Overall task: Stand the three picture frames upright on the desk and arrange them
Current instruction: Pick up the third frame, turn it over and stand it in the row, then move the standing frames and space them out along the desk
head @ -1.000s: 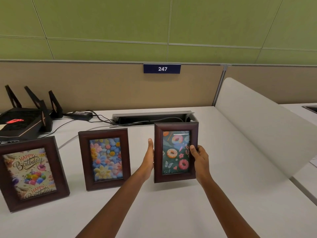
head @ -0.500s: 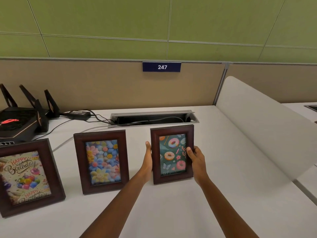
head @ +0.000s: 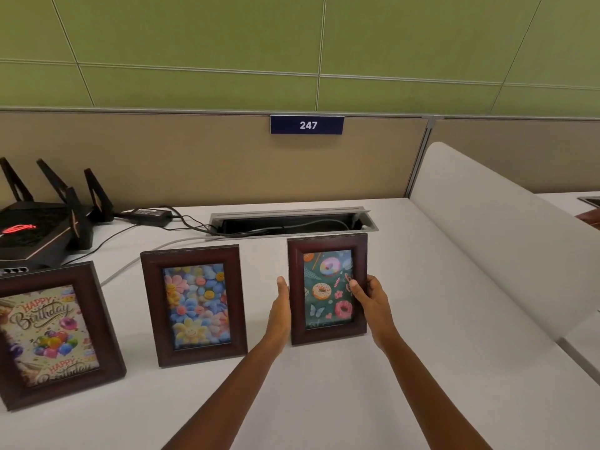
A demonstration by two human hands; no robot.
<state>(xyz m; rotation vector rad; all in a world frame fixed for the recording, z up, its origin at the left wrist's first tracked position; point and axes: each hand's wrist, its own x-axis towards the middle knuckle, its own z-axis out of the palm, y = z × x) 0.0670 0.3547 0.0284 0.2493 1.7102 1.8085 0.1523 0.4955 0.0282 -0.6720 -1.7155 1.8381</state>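
Observation:
Three dark wooden picture frames stand upright in a row on the white desk (head: 422, 368). The birthday frame (head: 52, 332) is at the far left, partly cut by the image edge. The flower frame (head: 194, 305) stands in the middle. The donut frame (head: 328, 287) is on the right, its bottom edge resting on the desk. My left hand (head: 281, 306) lies flat against its left side. My right hand (head: 370, 297) grips its right side, thumb over the front of the frame.
A black router (head: 39, 222) with antennas sits at the back left, with a power adapter (head: 151, 213) and cables running into an open cable tray (head: 292, 219). A white curved divider (head: 506, 241) bounds the desk on the right. A partition wall stands behind.
The donut frame has been lowered from just above the desk onto its surface and pushed slightly away from me. Both hands stayed on its sides.

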